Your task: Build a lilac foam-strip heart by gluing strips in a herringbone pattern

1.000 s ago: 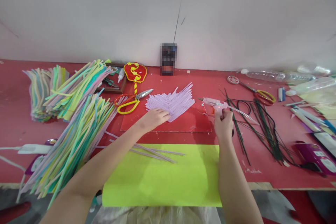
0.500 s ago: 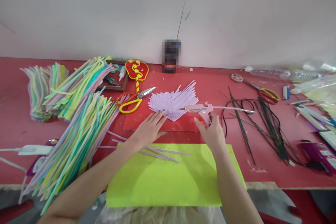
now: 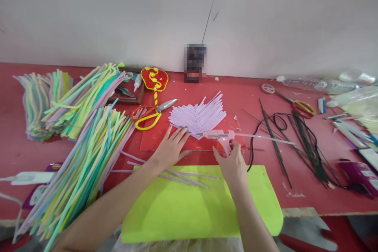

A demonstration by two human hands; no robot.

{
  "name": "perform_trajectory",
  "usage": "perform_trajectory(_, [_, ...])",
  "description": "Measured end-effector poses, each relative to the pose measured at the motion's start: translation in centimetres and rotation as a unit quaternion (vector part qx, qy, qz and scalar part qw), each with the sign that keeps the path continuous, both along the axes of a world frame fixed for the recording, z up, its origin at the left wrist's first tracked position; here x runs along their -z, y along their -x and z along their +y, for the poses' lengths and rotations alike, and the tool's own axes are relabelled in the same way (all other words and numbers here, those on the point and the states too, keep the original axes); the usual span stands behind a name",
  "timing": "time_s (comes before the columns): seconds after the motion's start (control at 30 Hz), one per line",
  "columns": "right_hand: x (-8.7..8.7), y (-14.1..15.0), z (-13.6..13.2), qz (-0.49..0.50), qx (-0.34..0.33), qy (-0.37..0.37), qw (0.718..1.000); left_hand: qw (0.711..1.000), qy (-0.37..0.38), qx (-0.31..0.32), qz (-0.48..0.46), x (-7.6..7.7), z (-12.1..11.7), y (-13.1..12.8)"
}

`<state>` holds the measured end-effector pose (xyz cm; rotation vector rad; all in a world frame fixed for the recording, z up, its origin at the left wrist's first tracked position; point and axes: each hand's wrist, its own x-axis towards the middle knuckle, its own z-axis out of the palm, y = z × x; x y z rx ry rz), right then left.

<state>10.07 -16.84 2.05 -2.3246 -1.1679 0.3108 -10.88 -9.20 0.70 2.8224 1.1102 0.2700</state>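
A pink hot glue gun is gripped in my right hand, with a clear glue stick jutting from its back. Its nozzle points left and sits at the lower part of a lilac piece made of pipe cleaners laid in a chevron pattern. That piece lies on a red board. My left hand lies flat with fingers spread, its fingertips on the lower left edge of the lilac piece. Several loose lilac pipe cleaners lie beneath and right of my left forearm, on a yellow-green sheet.
Bundles of pastel pipe cleaners fill the left side. Scissors with red and yellow handles lie beside the board; another pair is at right. Dark green wires and a black cord lie right. A pixelated device leans against the wall.
My right hand has moved the glue gun left and slightly towards me, bringing its nozzle over the lower tip of the lilac piece. My left hand stays by its edge.
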Motion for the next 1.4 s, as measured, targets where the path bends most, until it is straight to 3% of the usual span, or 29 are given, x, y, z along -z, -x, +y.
perform_trajectory(0.13, [-0.1,0.9,0.5,0.004,0.000,0.001,1.000,0.999,-0.007,-0.012,-0.032,-0.3,0.6,0.4])
perform_trajectory(0.3, [-1.1,2.2,1.7,0.001,-0.012,0.014,1.000,0.989,-0.040,-0.123,-0.074,0.0,0.7,0.7])
perform_trajectory(0.43, [-1.3,3.3,2.5,-0.013,-0.041,0.006,0.999,0.984,-0.042,-0.161,-0.061,0.8,0.2,0.7])
perform_trajectory(0.6, [-0.4,4.0,3.1,-0.060,-0.073,-0.026,0.995,0.979,-0.018,-0.201,-0.021,0.8,-0.4,0.4])
perform_trajectory(0.77, [0.1,4.2,3.5,-0.072,-0.074,-0.012,0.995,0.975,0.023,-0.221,0.033,0.2,-0.6,0.2])
perform_trajectory(0.93, [-0.4,5.0,4.3,-0.067,-0.095,-0.003,0.993,0.971,0.022,-0.236,0.031,0.2,-0.3,0.3])
perform_trajectory(1.13, [-0.7,5.9,5.0,-0.064,-0.100,-0.002,0.993,0.983,-0.003,-0.184,-0.009,0.4,1.0,1.2])
perform_trajectory(1.4, [0.2,5.2,4.7,-0.063,-0.089,-0.039,0.993,0.982,0.014,-0.185,-0.025,0.7,1.6,1.7])
